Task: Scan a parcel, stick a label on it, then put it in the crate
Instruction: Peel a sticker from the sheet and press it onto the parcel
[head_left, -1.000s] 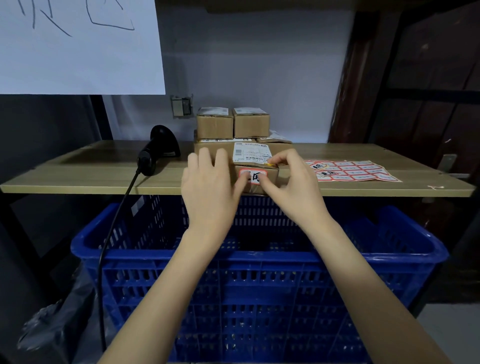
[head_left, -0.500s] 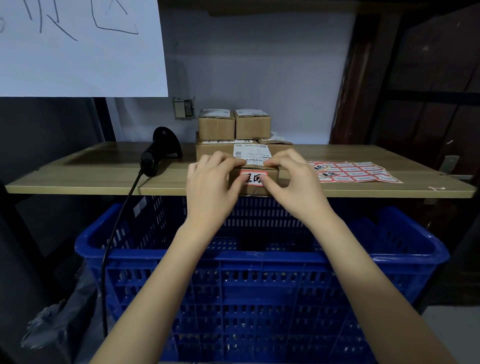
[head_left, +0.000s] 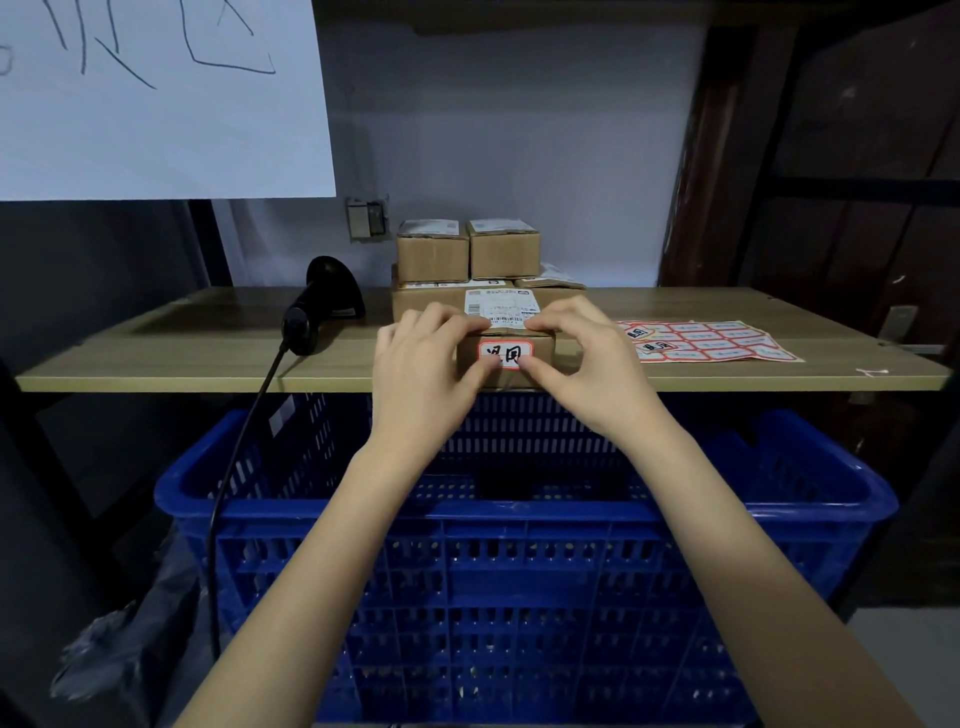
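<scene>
A small cardboard parcel (head_left: 540, 353) sits at the front edge of the wooden shelf (head_left: 208, 358). A white label with a red border (head_left: 505, 353) is stuck on its front face, and a shipping slip lies on top. My left hand (head_left: 423, 364) grips the parcel's left side, thumb under the label and fingers over the top edge. My right hand (head_left: 587, 358) grips the right side the same way. A blue plastic crate (head_left: 519, 571) stands directly below the shelf edge.
A black barcode scanner (head_left: 322, 306) rests on the shelf at the left, its cable hanging down past the crate. Several more cardboard parcels (head_left: 467, 254) are stacked behind. A sheet of red-bordered labels (head_left: 706, 340) lies on the right. A white paper (head_left: 156, 98) hangs upper left.
Both hands have shifted from pressing the label flat with the fingertips to gripping the parcel by its sides, fingers curled over its top edge. The label now shows fully.
</scene>
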